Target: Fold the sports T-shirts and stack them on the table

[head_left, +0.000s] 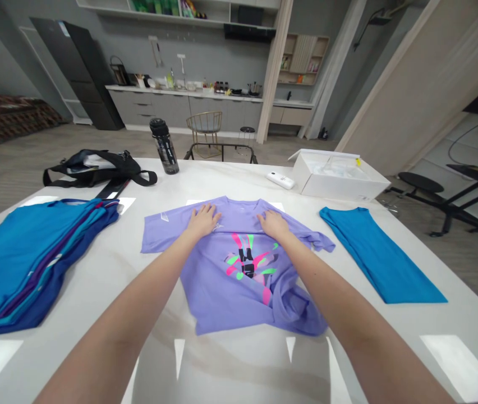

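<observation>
A purple T-shirt (222,297) with a bright pink, green and black print lies on the table in front of me, collar pointing away. Its left side is spread out, while the lower right part and right sleeve are bunched and twisted. My left hand (204,220) rests flat near the left shoulder, fingers spread. On the other side of the collar, my right hand (274,224) lies on the cloth by the right shoulder, its fingers apart. To the right is a folded blue garment (380,252).
A stack of blue and purple clothes (32,252) lies at the left on the white table (96,359). Behind it are a black bag (100,168) and a dark bottle (164,147). At the back right stand a white box (340,179) and a small white device (281,180).
</observation>
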Demonstrator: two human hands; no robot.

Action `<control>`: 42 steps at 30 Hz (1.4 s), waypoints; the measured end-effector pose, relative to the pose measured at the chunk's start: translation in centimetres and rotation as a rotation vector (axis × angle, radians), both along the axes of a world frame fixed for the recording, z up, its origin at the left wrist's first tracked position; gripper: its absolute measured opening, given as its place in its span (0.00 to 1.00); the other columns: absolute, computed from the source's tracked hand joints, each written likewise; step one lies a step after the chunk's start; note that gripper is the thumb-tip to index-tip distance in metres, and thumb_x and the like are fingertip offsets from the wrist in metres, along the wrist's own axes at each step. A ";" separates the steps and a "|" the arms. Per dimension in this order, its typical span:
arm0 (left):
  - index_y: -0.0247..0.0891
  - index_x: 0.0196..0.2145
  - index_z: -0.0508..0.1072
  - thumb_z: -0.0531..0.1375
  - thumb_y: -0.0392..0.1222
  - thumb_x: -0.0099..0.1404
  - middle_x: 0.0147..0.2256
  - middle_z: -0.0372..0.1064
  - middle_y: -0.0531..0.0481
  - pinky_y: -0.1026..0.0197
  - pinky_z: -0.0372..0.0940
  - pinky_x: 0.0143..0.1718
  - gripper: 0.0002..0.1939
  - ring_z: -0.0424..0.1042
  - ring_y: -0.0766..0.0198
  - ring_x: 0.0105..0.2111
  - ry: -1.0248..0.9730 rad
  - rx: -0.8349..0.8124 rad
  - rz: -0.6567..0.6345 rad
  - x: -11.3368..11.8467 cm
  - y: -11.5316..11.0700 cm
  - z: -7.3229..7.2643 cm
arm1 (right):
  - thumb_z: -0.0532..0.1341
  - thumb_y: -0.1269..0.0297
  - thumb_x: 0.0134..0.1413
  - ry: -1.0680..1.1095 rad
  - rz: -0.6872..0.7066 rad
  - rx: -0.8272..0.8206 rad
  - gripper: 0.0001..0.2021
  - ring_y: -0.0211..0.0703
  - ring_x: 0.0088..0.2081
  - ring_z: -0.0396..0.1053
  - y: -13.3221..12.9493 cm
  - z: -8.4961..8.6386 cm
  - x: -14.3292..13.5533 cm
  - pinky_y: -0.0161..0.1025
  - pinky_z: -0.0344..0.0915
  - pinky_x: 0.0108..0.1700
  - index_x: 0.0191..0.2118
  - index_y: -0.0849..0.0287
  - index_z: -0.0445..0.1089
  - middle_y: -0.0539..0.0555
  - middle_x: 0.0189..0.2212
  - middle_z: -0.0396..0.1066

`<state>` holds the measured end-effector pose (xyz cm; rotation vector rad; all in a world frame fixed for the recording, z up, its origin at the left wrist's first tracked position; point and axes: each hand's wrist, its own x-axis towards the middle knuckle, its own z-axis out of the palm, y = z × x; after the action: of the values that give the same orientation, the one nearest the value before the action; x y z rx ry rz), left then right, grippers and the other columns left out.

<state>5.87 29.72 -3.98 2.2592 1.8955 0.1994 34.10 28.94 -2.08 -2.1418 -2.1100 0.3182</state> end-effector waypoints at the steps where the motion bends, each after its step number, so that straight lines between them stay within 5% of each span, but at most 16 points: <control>1: 0.40 0.71 0.53 0.40 0.57 0.76 0.72 0.45 0.40 0.33 0.43 0.68 0.32 0.44 0.47 0.72 0.000 -0.023 0.014 0.2 0.6 -0.3 | 0.45 0.46 0.71 -0.030 -0.001 -0.013 0.33 0.62 0.68 0.54 0.6 -0.6 -0.6 0.55 0.52 0.66 0.68 0.65 0.60 0.67 0.69 0.55; 4: 0.41 0.72 0.51 0.39 0.59 0.75 0.73 0.43 0.43 0.34 0.40 0.69 0.34 0.42 0.50 0.72 0.013 -0.011 0.047 0.2 2.0 -1.1 | 0.42 0.42 0.70 -0.087 0.041 -0.008 0.36 0.62 0.72 0.42 2.3 -2.2 -1.2 0.60 0.43 0.69 0.73 0.59 0.49 0.61 0.74 0.43; 8: 0.41 0.72 0.50 0.38 0.63 0.73 0.73 0.42 0.46 0.37 0.38 0.70 0.38 0.41 0.52 0.73 0.024 0.027 0.062 -0.8 4.4 -1.8 | 0.38 0.38 0.69 -0.111 0.093 0.009 0.37 0.57 0.74 0.37 4.8 -3.2 -0.7 0.61 0.36 0.71 0.74 0.54 0.45 0.56 0.75 0.39; 15: 0.40 0.72 0.50 0.38 0.65 0.73 0.73 0.41 0.45 0.38 0.38 0.71 0.40 0.40 0.52 0.73 0.037 0.019 0.060 -2.2 9.8 -2.0 | 0.39 0.37 0.68 -0.084 0.154 0.033 0.38 0.57 0.74 0.37 9.7 -3.5 -0.2 0.63 0.35 0.71 0.74 0.53 0.45 0.54 0.74 0.39; 20: 0.37 0.70 0.56 0.44 0.55 0.75 0.71 0.49 0.40 0.40 0.40 0.70 0.32 0.48 0.51 0.71 0.027 0.158 0.021 -1.5 9.6 -1.3 | 0.45 0.49 0.72 -0.048 0.209 0.204 0.28 0.55 0.71 0.47 8.9 -2.3 -0.5 0.59 0.41 0.70 0.69 0.57 0.58 0.58 0.71 0.51; 25: 0.39 0.63 0.66 0.50 0.45 0.74 0.65 0.62 0.41 0.45 0.47 0.69 0.23 0.60 0.53 0.65 -0.053 0.286 -0.210 1.2 3.2 -0.4 | 0.51 0.61 0.70 -0.053 0.333 0.240 0.18 0.55 0.59 0.62 2.2 0.1 -1.3 0.51 0.53 0.62 0.57 0.58 0.71 0.62 0.59 0.67; 30: 0.43 0.60 0.69 0.51 0.46 0.75 0.60 0.67 0.44 0.48 0.55 0.66 0.20 0.65 0.56 0.61 -0.208 0.294 -0.382 3.1 -6.7 0.4 | 0.56 0.59 0.69 0.000 0.382 0.176 0.14 0.51 0.54 0.66 -6.7 1.2 -0.6 0.44 0.59 0.54 0.54 0.56 0.73 0.60 0.51 0.71; 36: 0.45 0.56 0.71 0.56 0.52 0.73 0.55 0.70 0.44 0.48 0.61 0.59 0.18 0.68 0.54 0.56 -0.255 0.257 -0.537 2.8 -18.9 2.6 | 0.59 0.60 0.68 0.171 0.426 0.188 0.10 0.45 0.45 0.70 -17.1 1.9 1.5 0.40 0.62 0.49 0.47 0.55 0.76 0.55 0.42 0.72; 39: 0.45 0.55 0.72 0.58 0.53 0.71 0.52 0.71 0.43 0.48 0.62 0.54 0.18 0.69 0.53 0.53 -0.199 0.232 -0.538 2.3 -23.0 2.7 | 0.59 0.59 0.68 0.263 0.443 0.219 0.11 0.45 0.46 0.70 -22.0 2.1 1.8 0.41 0.63 0.50 0.49 0.54 0.75 0.55 0.43 0.73; 42: 0.43 0.50 0.73 0.57 0.46 0.72 0.49 0.72 0.44 0.48 0.62 0.52 0.12 0.70 0.53 0.50 -0.141 0.230 -0.446 2.1 -24.8 1.8 | 0.62 0.55 0.65 0.240 0.441 0.205 0.12 0.48 0.49 0.69 -25.7 1.7 1.5 0.45 0.61 0.53 0.49 0.52 0.75 0.55 0.45 0.72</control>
<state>7.99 4.95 -2.22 2.6664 1.3146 0.5136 35.55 3.28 -0.34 -1.4384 -2.3317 0.3579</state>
